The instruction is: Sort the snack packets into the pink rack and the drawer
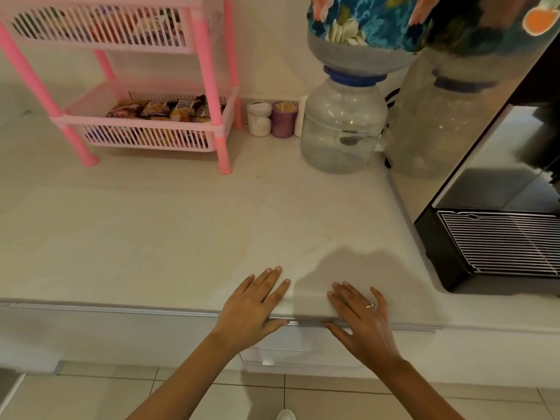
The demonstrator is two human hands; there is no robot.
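Both hands flat on counter edge (151, 237), snack packets (163, 110) in pink rack (209, 86)

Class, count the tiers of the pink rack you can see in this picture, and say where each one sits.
2. The upper tier sits at the top left; the lower tier sits below it, near the counter, holding snack packets. Any tier above the picture's edge would be hidden.

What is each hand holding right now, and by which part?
Nothing is held. The left hand and right hand lie flat, fingers straight, on the countertop front edge.
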